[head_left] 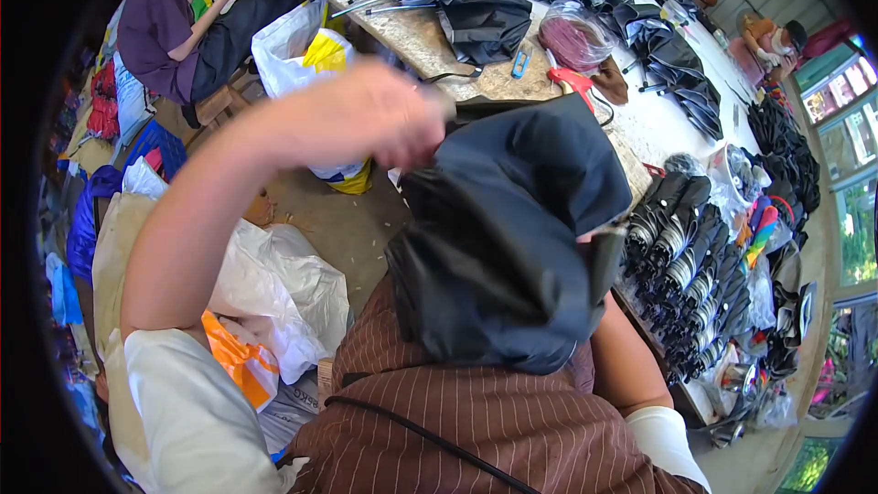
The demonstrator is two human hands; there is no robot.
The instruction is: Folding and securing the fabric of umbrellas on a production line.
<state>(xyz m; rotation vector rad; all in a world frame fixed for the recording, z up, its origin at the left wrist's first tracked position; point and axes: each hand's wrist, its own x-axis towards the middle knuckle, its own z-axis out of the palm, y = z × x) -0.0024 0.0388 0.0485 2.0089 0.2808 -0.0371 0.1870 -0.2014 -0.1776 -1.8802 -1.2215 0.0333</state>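
A black umbrella (512, 229) with loose, crumpled cloth hangs in front of my body, over my brown striped clothing. My left hand (393, 119) is raised at the upper left edge of the cloth, blurred, its fingers drawn together; a small pale bit shows at the fingertips, too smeared to name. Up from the lower right comes my right arm, its hand (585, 238) mostly covered by the cloth, holding the umbrella from that side. Beside that hand a short dark cylinder (604, 261) sticks out. Most of the right fingers are hidden.
Black umbrellas (485, 14) with metal shafts cover the worktable (416, 41). Red-handled scissors (572, 80), a blue clip-like piece (520, 64) and bagged dark red thread (574, 37) lie nearer. Folded umbrellas (686, 265) are piled right. Plastic bags (274, 284) lie left; a co-worker (160, 27) sits beyond.
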